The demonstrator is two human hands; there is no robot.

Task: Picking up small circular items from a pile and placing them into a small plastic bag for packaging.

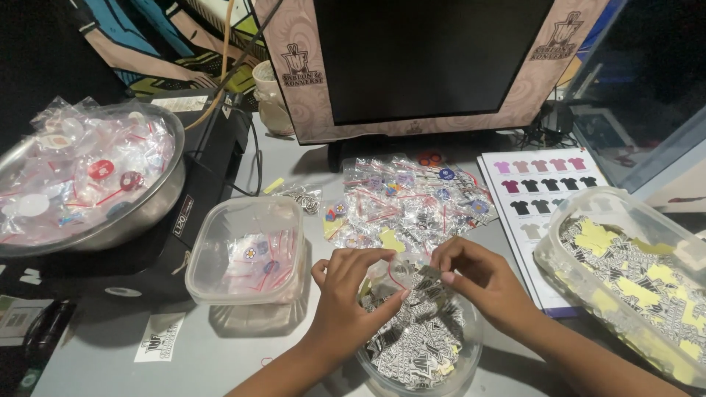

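My left hand (351, 290) and my right hand (476, 276) meet over a round clear bowl (463, 360) full of small black-and-white printed pieces. Together they pinch a small clear plastic bag (403, 270) with a red strip at its mouth. A little printed piece (429, 273) sits at the fingertips of the right hand, at the bag's opening. Just beyond the hands lies a heap of filled small bags (408, 202) on the grey desk.
A square clear tub (246, 254) holding a few filled bags stands left of the hands. A metal bowl (158, 198) of bagged items sits far left on a black machine. A long clear tub (588, 272) of printed and yellow pieces is at right. A monitor (426, 59) and a shirt colour chart (540, 184) are behind.
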